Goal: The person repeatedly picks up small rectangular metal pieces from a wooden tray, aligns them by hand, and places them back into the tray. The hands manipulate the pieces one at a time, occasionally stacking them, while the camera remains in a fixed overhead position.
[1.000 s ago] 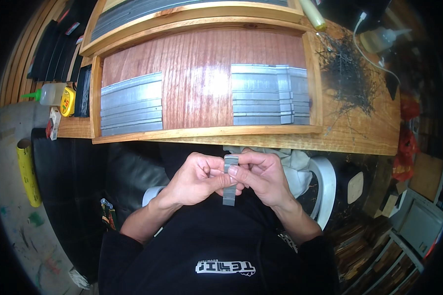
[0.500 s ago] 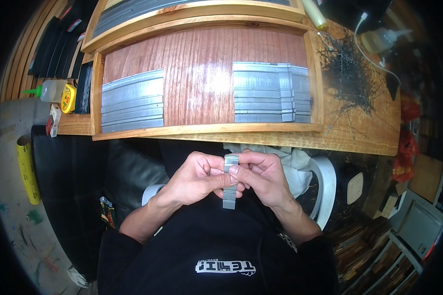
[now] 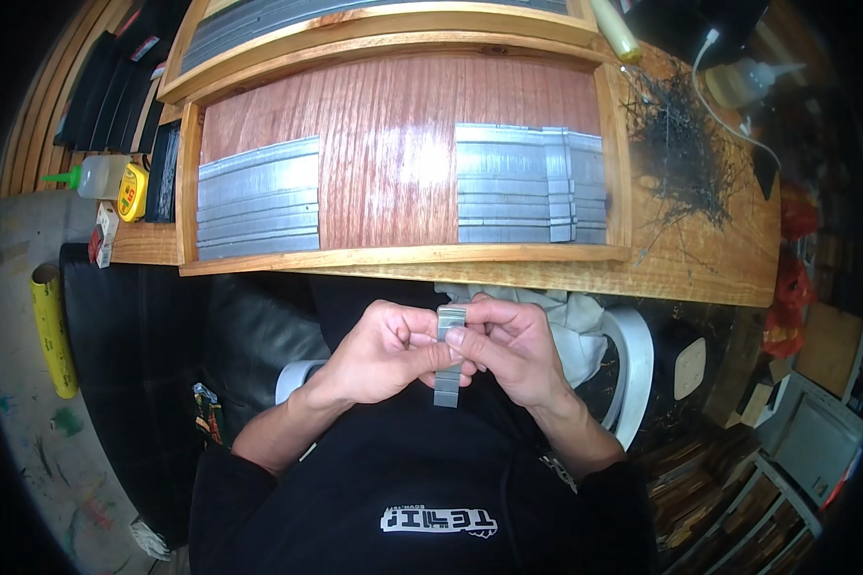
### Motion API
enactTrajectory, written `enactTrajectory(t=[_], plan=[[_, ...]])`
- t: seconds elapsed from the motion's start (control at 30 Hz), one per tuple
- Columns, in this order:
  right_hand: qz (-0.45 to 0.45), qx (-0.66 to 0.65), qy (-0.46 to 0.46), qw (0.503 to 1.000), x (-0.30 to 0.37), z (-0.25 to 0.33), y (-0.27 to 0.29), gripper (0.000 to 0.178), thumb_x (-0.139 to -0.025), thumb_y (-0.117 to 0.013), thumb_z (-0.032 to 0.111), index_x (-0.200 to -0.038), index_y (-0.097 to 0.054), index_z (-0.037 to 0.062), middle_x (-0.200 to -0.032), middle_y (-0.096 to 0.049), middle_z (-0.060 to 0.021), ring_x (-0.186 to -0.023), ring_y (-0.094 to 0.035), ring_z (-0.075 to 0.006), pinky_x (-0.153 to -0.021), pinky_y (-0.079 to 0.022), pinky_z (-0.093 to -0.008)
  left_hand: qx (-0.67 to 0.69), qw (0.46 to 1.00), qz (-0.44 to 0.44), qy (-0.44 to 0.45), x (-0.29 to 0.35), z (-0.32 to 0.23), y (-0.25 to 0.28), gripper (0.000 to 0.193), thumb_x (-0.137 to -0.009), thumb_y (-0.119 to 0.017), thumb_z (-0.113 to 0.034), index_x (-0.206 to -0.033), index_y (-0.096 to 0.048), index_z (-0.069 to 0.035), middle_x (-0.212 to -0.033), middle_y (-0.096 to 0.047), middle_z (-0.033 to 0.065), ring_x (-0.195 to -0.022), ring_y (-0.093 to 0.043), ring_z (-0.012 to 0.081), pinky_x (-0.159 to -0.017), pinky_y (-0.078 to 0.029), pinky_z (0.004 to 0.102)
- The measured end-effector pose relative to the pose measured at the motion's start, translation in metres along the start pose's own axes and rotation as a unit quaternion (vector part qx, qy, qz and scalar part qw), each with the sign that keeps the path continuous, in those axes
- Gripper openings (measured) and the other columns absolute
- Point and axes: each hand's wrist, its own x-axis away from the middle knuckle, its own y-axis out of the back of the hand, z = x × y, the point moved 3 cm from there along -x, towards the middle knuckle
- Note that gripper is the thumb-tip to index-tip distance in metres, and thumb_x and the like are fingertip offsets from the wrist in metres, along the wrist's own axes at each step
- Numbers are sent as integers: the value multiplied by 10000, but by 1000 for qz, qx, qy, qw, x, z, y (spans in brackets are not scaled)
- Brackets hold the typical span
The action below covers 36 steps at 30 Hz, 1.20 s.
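Observation:
A narrow grey banded strip [image 3: 446,395], crossed by several lines like slim pieces laid in a row, is pinched upright in front of my chest. My left hand [image 3: 379,355] grips its left side, thumb across the front. My right hand [image 3: 516,347] presses its thumb on the front from the other side. Some fingers behind the strip are hidden. Just beyond my hands lies a shallow wooden tray [image 3: 403,256]. In it, overlapping grey flat strips [image 3: 259,199] lie at the left, and another group of grey strips [image 3: 501,182] lies at the right, a narrow banded column among them.
Behind stands a second wooden tray [image 3: 393,29] with grey strips. On the wooden table [image 3: 710,264], right of the tray, are a tangle of thin dark wire-like pieces [image 3: 686,144], a white cable [image 3: 738,126] and a squeeze bottle [image 3: 738,82]. At left are a yellow bottle [image 3: 133,190] and a green-tipped bottle [image 3: 103,178].
The strip's upper end tips slightly, showing more of its top edge. Both hands keep the same hold and hardly move.

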Motion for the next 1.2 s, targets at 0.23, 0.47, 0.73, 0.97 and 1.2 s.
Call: enactTrajectory(t=[0.23,0.47,0.73,0.97,1.2], plan=[[-15,274,179,945,24,50,-22,172,-881,-844,47,-1044,-797,17,-871,-590,-9,-743,-549,-62,-626,-468,-231,-309,929,0,-204,21,-33,-17,104,-956,-763,-81,-1004,-764,11,-671,-672,141,-577,-668,143,-546,-508,290],[21,435,341,833,0,143,-42,170,-874,-792,-4,-1041,-807,21,-936,-762,-108,-842,-721,-191,-711,-586,-305,-332,873,-53,-355,-2,-91,-31,800,-927,-718,27,-1617,-313,28,-925,-788,206,-890,-797,258,-808,-608,317],[-71,539,357,759,-108,290,-30,186,-957,-765,163,-1098,-806,50,-955,-792,-106,-815,-736,-159,-737,-610,-294,-374,837,-131,-378,-61,-192,-19,888,-1007,-731,-280,-1633,-200,59,-1147,-733,254,-1055,-738,286,-915,-595,406],[-174,558,171,793,-233,341,37,180,-954,-777,136,-1088,-797,18,-982,-781,-87,-836,-746,-135,-738,-634,-248,-652,564,-131,-490,-89,-190,-13,448,-907,-791,-219,-1235,-645,49,-1209,-653,179,-1061,-621,332,-942,-525,419],[-138,510,167,832,-254,321,54,189,-873,-850,126,-1023,-813,17,-950,-789,-119,-800,-745,-165,-661,-622,-259,-693,517,-89,-495,-136,-207,-12,553,-942,-747,-309,-1332,-586,48,-1378,-581,197,-1197,-577,348,-1035,-489,442]])
